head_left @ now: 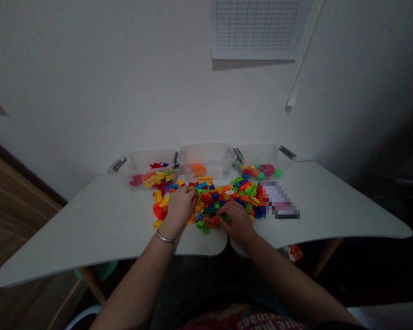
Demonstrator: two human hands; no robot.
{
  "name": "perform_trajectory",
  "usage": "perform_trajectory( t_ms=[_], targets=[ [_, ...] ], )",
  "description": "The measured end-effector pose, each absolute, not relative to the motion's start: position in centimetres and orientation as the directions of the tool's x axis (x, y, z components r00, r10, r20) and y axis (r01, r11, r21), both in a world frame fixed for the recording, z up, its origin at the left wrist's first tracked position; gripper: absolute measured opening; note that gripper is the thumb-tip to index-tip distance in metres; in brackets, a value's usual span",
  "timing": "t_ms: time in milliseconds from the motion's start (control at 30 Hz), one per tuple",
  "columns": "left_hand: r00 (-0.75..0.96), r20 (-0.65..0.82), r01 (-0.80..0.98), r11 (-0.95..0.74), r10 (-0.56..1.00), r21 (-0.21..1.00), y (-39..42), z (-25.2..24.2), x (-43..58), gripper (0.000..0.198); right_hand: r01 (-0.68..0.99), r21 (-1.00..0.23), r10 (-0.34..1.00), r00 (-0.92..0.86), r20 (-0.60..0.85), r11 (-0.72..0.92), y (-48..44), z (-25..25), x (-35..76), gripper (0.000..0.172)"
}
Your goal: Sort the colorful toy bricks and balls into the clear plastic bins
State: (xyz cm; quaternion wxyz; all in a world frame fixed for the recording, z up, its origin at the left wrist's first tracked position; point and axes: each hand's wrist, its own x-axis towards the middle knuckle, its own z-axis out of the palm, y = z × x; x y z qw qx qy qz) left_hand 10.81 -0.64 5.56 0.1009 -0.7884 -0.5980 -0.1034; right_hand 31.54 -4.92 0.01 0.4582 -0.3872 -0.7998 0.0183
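A heap of small plastic building bricks in many colours lies in the middle of the white table. Over its left part is my left hand, wearing a silver bangle on the wrist. Its fingers are curled and pinched together, and whatever is between them is hidden. My right hand rests low at the near right side of the heap, fingers bent inward. A green brick shows between its thumb and fingers. Close to its fingertips lies a reddish-brown long brick.
Behind the heap stand three clear plastic bins: a left bin with yellow and red pieces, a middle bin with orange ones, a right bin with mixed pieces. A pixelated phone-like object lies right. The white table has a front gap.
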Motion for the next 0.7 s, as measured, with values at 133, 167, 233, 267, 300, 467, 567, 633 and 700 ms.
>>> perform_trajectory(
  t_ms=[133, 167, 233, 267, 300, 467, 567, 633, 700],
  targets=[
    [0.238, 0.252, 0.971, -0.238, 0.938, -0.031, -0.55, 5.25, 10.89, 0.030, 0.607, -0.373, 0.628, -0.281, 0.726, 0.702, -4.97, 0.14, 31.54, 0.007],
    [0.231, 0.250, 0.972, -0.231, 0.940, -0.030, -0.47, 5.16, 10.79, 0.031, 0.607, -0.373, 0.628, -0.280, 0.726, 0.702, -4.98, 0.16, 31.54, 0.007],
    [0.224, 0.252, 0.974, -0.224, 0.941, -0.029, -0.31, 5.03, 10.58, 0.030, 0.604, -0.376, 0.628, -0.279, 0.726, 0.703, -4.99, 0.19, 31.54, 0.007],
    [0.224, 0.251, 0.974, -0.223, 0.942, -0.030, -0.25, 5.01, 10.52, 0.030, 0.601, -0.377, 0.627, -0.279, 0.728, 0.705, -4.99, 0.19, 31.53, 0.007],
    [0.224, 0.249, 0.974, -0.223, 0.942, -0.032, -0.21, 5.01, 10.51, 0.030, 0.599, -0.378, 0.626, -0.279, 0.728, 0.706, -4.99, 0.18, 31.52, 0.007],
    [0.208, 0.226, 0.978, -0.203, 0.952, -0.048, -0.18, 5.31, 11.00, 0.032, 0.601, -0.380, 0.629, -0.279, 0.725, 0.704, -4.98, 0.12, 31.48, 0.008],
    [0.174, 0.179, 0.985, -0.168, 0.968, -0.049, -0.01, 5.48, 11.29, 0.033, 0.606, -0.381, 0.636, -0.280, 0.719, 0.698, -4.97, 0.13, 31.49, 0.007],
    [0.163, 0.153, 0.986, -0.157, 0.975, -0.048, 0.16, 5.52, 11.39, 0.034, 0.608, -0.381, 0.639, -0.284, 0.715, 0.697, -4.97, 0.13, 31.51, 0.007],
    [0.163, 0.149, 0.986, -0.157, 0.975, -0.048, 0.32, 5.51, 11.45, 0.035, 0.605, -0.385, 0.640, -0.283, 0.714, 0.697, -4.97, 0.11, 31.52, 0.007]
  ],
)
